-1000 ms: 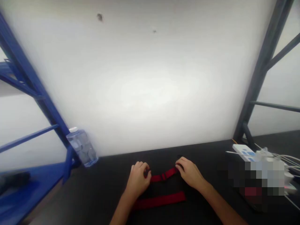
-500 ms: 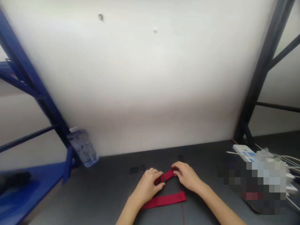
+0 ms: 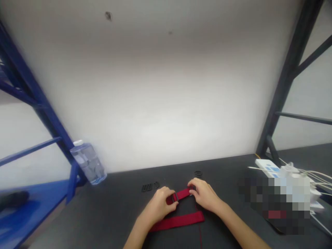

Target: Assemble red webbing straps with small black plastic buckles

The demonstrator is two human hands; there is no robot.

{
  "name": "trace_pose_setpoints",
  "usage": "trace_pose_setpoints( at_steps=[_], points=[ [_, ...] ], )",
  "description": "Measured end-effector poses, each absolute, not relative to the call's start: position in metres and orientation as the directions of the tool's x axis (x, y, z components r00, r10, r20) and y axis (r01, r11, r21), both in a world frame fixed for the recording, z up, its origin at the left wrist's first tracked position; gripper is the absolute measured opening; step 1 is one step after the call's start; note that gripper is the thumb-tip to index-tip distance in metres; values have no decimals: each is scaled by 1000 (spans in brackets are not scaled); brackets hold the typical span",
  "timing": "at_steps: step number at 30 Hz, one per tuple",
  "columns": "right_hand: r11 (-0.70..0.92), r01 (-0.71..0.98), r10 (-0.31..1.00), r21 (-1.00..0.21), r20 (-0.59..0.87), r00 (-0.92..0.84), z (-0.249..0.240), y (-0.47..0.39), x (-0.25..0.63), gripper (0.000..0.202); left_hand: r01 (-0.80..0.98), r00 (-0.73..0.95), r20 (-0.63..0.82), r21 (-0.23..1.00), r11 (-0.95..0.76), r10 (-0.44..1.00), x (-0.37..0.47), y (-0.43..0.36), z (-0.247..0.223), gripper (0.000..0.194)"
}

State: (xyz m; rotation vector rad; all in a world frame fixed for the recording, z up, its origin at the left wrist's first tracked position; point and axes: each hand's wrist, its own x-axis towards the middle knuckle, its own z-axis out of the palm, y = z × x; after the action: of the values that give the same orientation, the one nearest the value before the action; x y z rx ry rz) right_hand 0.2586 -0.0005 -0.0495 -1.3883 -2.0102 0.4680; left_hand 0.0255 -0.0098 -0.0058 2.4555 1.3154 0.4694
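Strap of red webbing point(image 3: 183, 194) at the counter point(image 3: 111, 211): left hand point(image 3: 162, 204) grasps it at a black slide buckle point(image 3: 175, 197), right hand point(image 3: 204, 195) pinches it farther right

No text, label, brand, number or sign can be read. On the white block point(image 3: 262, 163) at the right, blue patches point(image 3: 272, 169) are seen, but no letters can be made out in them. On the clear bottle point(image 3: 89, 162), no print can be distinguished. Near the block, one area of coarse squares point(image 3: 280, 204) cannot be read.
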Motion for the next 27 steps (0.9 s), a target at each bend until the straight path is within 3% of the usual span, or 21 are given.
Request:
trace_pose_setpoints(
  at_steps=[5, 11, 15, 18, 21, 27],
  points=[
    [364, 545, 931, -755, 310, -192, -53, 3, 259, 16, 669, 472, 171, 568, -478, 865, 26, -11, -5, 26],
    [268, 152, 941, -952, 224, -256, -49, 4, 255, 17, 457, 471, 115, 816, -353, 875, 24, -8, -9, 28],
    [148, -158, 938, -976, 189, -291, -43, 2, 252, 32, 309, 469, 108, 910, -277, 877, 23, -6, -7, 34],
    [82, -314, 946, -946, 173, -273, -37, 0, 253, 33, 189, 468, 100, 959, -210, 878, 24, -5, -8, 39],
    [72, -329, 955, -942, 160, -249, -33, -2, 256, 30, 103, 468, 77, 985, -141, 881, 26, -4, -12, 40],
    [197, -83, 948, -977, 211, -238, -33, -4, 252, 28, 4, 474, 38, 999, -45, 880, 30, -5, -15, 40]
  ],
)
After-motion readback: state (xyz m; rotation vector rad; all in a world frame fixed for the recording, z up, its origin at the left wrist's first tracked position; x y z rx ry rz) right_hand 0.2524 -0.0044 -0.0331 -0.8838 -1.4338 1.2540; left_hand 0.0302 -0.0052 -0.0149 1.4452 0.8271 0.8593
